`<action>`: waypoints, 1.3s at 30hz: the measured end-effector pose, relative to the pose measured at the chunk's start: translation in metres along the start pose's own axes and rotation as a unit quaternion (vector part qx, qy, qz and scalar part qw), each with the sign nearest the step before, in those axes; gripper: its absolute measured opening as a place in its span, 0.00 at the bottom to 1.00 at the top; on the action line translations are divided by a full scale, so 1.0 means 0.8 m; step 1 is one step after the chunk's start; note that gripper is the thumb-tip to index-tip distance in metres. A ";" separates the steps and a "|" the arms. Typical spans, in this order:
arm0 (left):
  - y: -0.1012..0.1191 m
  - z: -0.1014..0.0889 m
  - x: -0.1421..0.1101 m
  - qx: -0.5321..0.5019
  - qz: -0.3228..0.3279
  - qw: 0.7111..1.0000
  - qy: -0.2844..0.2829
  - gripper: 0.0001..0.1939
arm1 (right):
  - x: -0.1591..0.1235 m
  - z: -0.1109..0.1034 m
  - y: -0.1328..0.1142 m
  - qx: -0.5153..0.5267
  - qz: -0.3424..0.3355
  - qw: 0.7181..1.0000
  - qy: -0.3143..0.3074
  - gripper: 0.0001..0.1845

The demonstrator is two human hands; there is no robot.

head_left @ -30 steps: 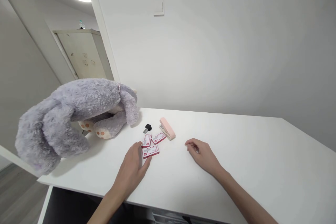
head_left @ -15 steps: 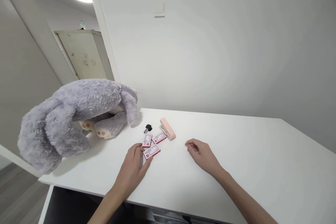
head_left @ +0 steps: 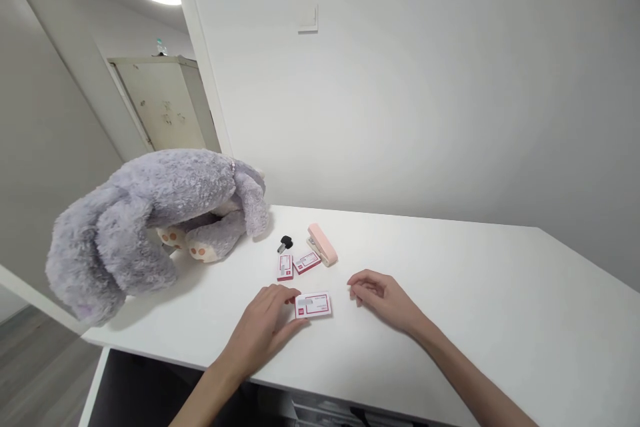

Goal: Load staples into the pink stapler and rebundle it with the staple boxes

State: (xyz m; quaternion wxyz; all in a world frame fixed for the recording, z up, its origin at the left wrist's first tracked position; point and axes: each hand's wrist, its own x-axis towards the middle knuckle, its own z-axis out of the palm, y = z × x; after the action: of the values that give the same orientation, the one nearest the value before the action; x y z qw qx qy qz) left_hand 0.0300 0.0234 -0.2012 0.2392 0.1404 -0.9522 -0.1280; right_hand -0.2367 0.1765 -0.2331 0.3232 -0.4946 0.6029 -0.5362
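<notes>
My left hand [head_left: 267, 323] grips a small red-and-white box [head_left: 315, 305] by its left end, thumb on the near edge and fingers on the far edge. It looks like a staple box, though its print is too small to read. My right hand [head_left: 383, 297] rests on the table to the right of that box, fingers loosely curled together, with nothing visible in them. Farther back lie a second matching box [head_left: 285, 267] and a third box [head_left: 307, 262], side by side. A pink stapler [head_left: 323, 244] lies just beyond the third box.
A black-and-silver object [head_left: 285, 243], perhaps a key or USB stick, lies behind the boxes. A large grey-lilac plush toy [head_left: 170, 190] slumps over the left of the white table [head_left: 450, 280]. A wall with a switch [head_left: 309, 18] rises behind; an open dark space lies below the front edge.
My left hand has pulled the nearest box away from the other two, rightward and toward me. My right hand stays nearly in place. The view has shifted slightly.
</notes>
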 end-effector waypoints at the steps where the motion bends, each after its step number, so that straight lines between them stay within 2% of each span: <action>1: 0.002 -0.001 0.000 -0.005 0.005 1.000 -0.013 0.16 | -0.002 0.002 -0.003 0.022 0.003 0.999 -0.025 0.15; 4: 0.009 -0.002 0.001 -0.015 0.019 0.999 -0.028 0.16 | -0.006 0.007 -0.012 0.043 0.025 0.995 -0.088 0.19; 7: 0.012 -0.003 0.002 -0.020 0.026 0.999 -0.025 0.16 | -0.009 0.010 -0.018 0.041 0.023 0.992 -0.120 0.18; 15: 0.012 -0.001 0.002 -0.038 0.035 0.998 -0.040 0.15 | -0.009 0.008 -0.021 0.005 -0.034 0.989 -0.147 0.13; 21: 0.014 -0.002 0.003 -0.043 0.041 0.997 -0.045 0.14 | -0.010 0.006 -0.025 -0.052 -0.045 0.983 -0.169 0.14; 26: 0.015 -0.002 0.003 -0.015 0.051 0.997 -0.048 0.17 | -0.010 0.006 -0.029 -0.060 -0.053 0.977 -0.199 0.16; 31: 0.012 0.002 0.002 0.011 0.064 0.997 -0.049 0.22 | -0.010 0.006 -0.026 -0.047 -0.051 0.980 -0.186 0.16; 39: 0.013 0.003 0.000 0.009 0.063 0.996 -0.056 0.25 | -0.006 0.010 -0.005 0.014 0.033 0.989 -0.141 0.19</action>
State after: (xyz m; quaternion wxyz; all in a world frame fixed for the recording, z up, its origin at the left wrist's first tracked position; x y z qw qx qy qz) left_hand 0.0264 0.0334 -0.2002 0.1915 0.0746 -0.9723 -0.1116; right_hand -0.2272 0.1789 -0.2319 0.4294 -0.5404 0.5601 -0.4582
